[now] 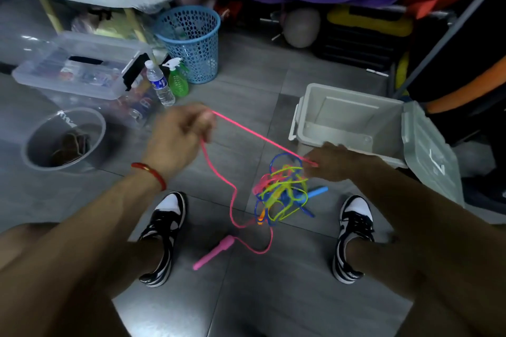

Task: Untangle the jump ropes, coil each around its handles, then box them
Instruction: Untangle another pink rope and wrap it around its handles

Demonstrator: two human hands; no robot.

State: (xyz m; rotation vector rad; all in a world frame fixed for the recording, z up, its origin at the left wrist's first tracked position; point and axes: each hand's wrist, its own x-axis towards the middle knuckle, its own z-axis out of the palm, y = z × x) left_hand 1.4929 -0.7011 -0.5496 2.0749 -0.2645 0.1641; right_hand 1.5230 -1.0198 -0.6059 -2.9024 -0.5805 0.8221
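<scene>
At far left a round clear tub [64,139] sits on the grey floor [273,295], well apart from the work; the left hand [179,138] is raised next, fingers curled round the pink rope [260,137], which runs taut from it down and to the right; a slack length drops from the same fist, snakes past the left shoe [164,230] and ends at the pink handle [212,253] lying loose on the floor between the feet; right of that slack lies the tangle [279,194] of blue, yellow-green and pink cords, with a blue handle [317,191] poking out on its right; the right hand [334,163] sits just above and right of the tangle, seemingly pinching the far end of the taut span, though blur hides the fingers; it is the nearer hand to the knot; the span's long axis slants from upper left to lower right; beyond the right hand stands the open grey box [353,117], its lid [430,156] hanging open to the right; bare floor lies toward the viewer, so pulling the pink rope leftward and back looks least obstructed.
</scene>
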